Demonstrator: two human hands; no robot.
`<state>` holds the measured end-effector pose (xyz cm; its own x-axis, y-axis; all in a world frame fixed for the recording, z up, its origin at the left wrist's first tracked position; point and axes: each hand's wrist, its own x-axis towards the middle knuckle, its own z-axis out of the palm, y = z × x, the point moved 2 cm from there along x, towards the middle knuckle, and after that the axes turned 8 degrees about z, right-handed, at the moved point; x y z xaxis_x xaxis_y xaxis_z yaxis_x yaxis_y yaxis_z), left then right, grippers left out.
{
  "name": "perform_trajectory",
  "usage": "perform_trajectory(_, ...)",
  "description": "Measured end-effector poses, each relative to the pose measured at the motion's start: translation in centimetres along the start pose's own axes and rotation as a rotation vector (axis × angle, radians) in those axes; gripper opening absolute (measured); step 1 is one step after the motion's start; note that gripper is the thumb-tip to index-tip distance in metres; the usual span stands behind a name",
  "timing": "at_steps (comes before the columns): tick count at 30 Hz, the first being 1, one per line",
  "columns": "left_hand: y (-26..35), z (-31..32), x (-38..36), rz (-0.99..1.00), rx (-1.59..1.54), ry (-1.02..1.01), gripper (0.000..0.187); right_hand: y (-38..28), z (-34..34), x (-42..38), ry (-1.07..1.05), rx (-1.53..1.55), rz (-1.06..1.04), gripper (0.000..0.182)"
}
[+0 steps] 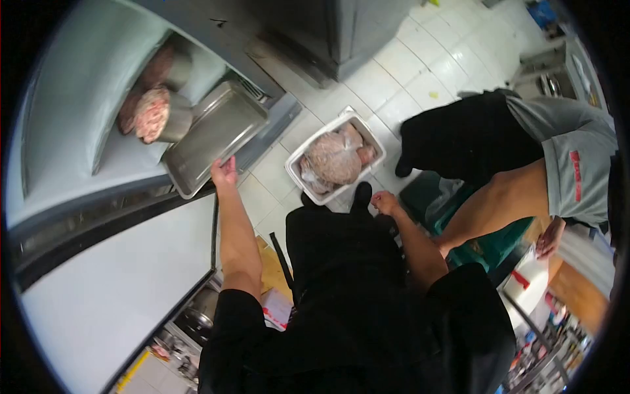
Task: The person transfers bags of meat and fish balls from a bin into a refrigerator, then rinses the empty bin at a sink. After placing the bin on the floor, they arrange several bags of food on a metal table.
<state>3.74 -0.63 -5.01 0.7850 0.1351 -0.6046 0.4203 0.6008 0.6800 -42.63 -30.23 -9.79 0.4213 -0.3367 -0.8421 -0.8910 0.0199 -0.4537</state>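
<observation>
At the left, my left hand (pixel 225 172) grips the near long edge of an empty metal tray (pixel 215 139), which lies tilted at the opening of a white-lined cabinet (pixel 59 125). Metal containers of minced meat (pixel 152 115) stand inside, just beyond the tray. My right hand (pixel 384 202) hangs near my knees with its fingers curled; whether it holds anything is too small to tell. Just ahead of it on the floor sits a white bin (pixel 293 172) with bagged meat (pixel 333 157) in it.
A co-worker in a grey shirt (pixel 577 171) leans in from the right, an arm reaching towards a green bag (pixel 489 243). The open cabinet door (pixel 131 282) is at the lower left. A dark metal unit (pixel 308 33) stands ahead on the tiled floor (pixel 400 72).
</observation>
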Motion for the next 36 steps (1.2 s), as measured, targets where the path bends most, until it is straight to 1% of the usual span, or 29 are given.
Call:
perform_trajectory(3, -1.8, -1.4, -1.2, -0.031, 0.008, 0.029, 0.029, 5.3, 3.2, -3.5, 0.013, 0.059, 0.122, 0.018)
perform_trajectory(5, -2.4, -1.0, 0.1, -0.047, 0.018, 0.041, 0.029, 6.2, 5.3, -4.3, 0.016, 0.134, 0.192, 0.018)
perform_trajectory(6, -2.5, -0.8, 1.5, -0.051, 0.008, 0.051, 0.029, 6.6, 6.4, -4.5, 0.057, 0.030, 0.165, 0.019)
perform_trajectory(7, -2.5, -0.5, 3.1, -0.058, -0.003, 0.057, 0.030, 6.6, 7.8, -4.4, 0.100, -0.073, 0.139, 0.020)
perform_trajectory(9, -2.9, -0.5, 7.9, -0.071, 0.004, 0.019, 0.030, 5.3, 10.8, -5.1, 0.123, -0.018, 0.236, 0.022)
perform_trajectory(11, -3.4, -2.2, 12.1, -0.081, 0.010, 0.004, 0.030, 3.1, 13.4, -6.5, 0.059, 0.203, 0.398, 0.023)
perform_trajectory(12, -3.8, -3.0, 13.4, -0.164, 0.012, 0.019, 0.029, 1.7, 14.3, -6.2, 0.061, 0.211, 0.418, 0.023)
perform_trajectory(13, -4.1, -3.6, 14.8, -0.243, 0.013, 0.034, 0.028, 0.1, 15.1, -5.1, -0.016, 0.264, 0.380, 0.021)
perform_trajectory(14, -4.5, -3.9, 14.9, -0.192, 0.095, 0.012, 0.028, -1.1, 15.7, -3.7, -0.097, 0.321, 0.341, 0.019)
perform_trajectory(15, -4.7, -4.1, 15.4, -0.196, 0.114, 0.013, 0.028, -0.1, 17.0, 0.7, 0.027, -0.031, -0.044, 0.021)
perform_trajectory(16, -5.4, -4.9, 15.6, -0.258, 0.124, 0.039, 0.030, 1.9, 18.4, 5.1, 0.154, -0.379, -0.419, 0.024)
perform_trajectory(17, -5.2, -6.1, 15.5, -0.315, 0.144, 0.070, 0.033, -1.0, 17.8, 6.8, 0.199, -0.278, -0.144, 0.030)
perform_trajectory(18, -4.8, -6.3, 14.6, -0.436, 0.073, 0.092, 0.044, -4.8, 16.3, 8.1, 0.214, -0.089, 0.075, 0.034)
perform_trajectory(19, -4.9, -6.2, 13.6, -0.439, 0.091, 0.095, 0.044, -4.4, 17.1, 12.4, 0.310, -0.095, 0.064, 0.052)
perform_trajectory(21, -4.2, -5.6, 11.0, -0.379, 0.421, -0.276, 0.052, -7.3, 17.1, 16.8, 0.349, -0.135, 0.109, 0.076)
perform_trajectory(22, -4.2, -5.4, 10.3, -0.417, 0.454, -0.309, 0.058, -9.0, 17.3, 17.4, 0.345, -0.126, 0.115, 0.076)
perform_trajectory(23, -3.6, -5.7, 9.8, -0.419, 0.478, -0.307, 0.058, -10.5, 18.2, 17.3, 0.308, -0.230, 0.237, 0.083)
perform_trajectory(24, -3.3, -6.2, 9.5, -0.470, 0.674, -0.387, 0.057, -10.9, 19.1, 17.9, 0.270, -0.337, 0.353, 0.091)
perform_trajectory(25, -2.7, -6.9, 8.8, -0.525, 0.876, -0.460, 0.056, -11.2, 19.7, 18.0, 0.254, -0.320, 0.362, 0.091)
perform_trajectory(26, -1.9, -8.5, 8.1, -0.539, 0.902, -0.443, 0.056, -10.8, 20.9, 17.7, 0.271, -0.315, 0.368, 0.095)
perform_trajectory(27, -1.5, -9.9, 7.7, -0.565, 1.082, -0.533, 0.054, -11.0, 21.0, 17.4, 0.303, -0.313, 0.369, 0.099)
perform_trajectory(28, -1.6, -10.7, 7.4, -0.583, 1.248, -0.638, 0.051, -11.5, 19.9, 17.4, 0.327, -0.329, 0.363, 0.091)
perform_trajectory(29, -1.3, -12.1, 7.2, -0.603, 1.329, -0.672, 0.046, -11.2, 17.6, 18.8, 0.339, -0.324, 0.367, 0.091)
perform_trajectory(30, -0.8, -13.6, 7.0, -0.618, 1.408, -0.707, 0.042, -10.2, 14.6, 21.0, 0.130, -0.206, 0.380, 0.081)
perform_trajectory(31, -0.4, -14.6, 6.7, -0.646, 1.509, -0.681, 0.038, -10.8, 11.7, 20.9, 0.124, -0.217, 0.395, 0.072)
perform_trajectory(32, -0.1, -15.3, 6.4, -0.691, 1.594, -0.721, 0.036, -11.5, 8.7, 20.9, 0.118, -0.228, 0.410, 0.063)
perform_trajectory(33, 0.5, -16.3, 6.1, -0.690, 1.638, -0.822, 0.033, -12.4, 6.5, 19.2, 0.295, -0.351, 0.448, 0.055)
perform_trajectory(35, 1.2, -17.4, 5.3, -0.683, 1.699, -0.820, 0.032, -10.1, 4.9, 20.6, 0.587, -0.342, 0.136, 0.056)
perform_trajectory(36, 1.4, -17.7, 4.9, -0.714, 1.706, -0.815, 0.032, -9.4, 4.7, 21.2, 0.572, -0.372, 0.118, 0.058)
